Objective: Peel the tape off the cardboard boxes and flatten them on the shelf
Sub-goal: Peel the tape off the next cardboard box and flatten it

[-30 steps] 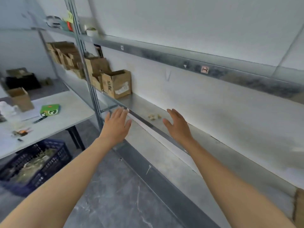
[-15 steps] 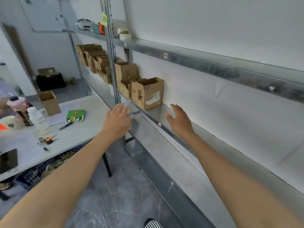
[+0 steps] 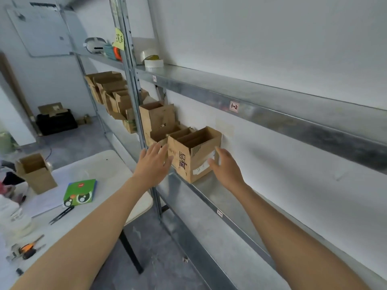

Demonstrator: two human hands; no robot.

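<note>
Hemming front box [image 3: 193, 158]: cartons [image 3: 157, 119], shelf post [image 3: 134, 91].

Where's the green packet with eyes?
The green packet lies on the white table, left in the head view, between the open box and black tweezers.

open cardboard box [image 3: 193, 155] on shelf [image 3: 219, 197], between left hand [image 3: 154, 164] and right hand [image 3: 227, 168].

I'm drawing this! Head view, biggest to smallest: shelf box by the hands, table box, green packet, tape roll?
1. shelf box
2. table box
3. green packet
4. tape roll, though it sits farther away, so real size unsure.
</note>
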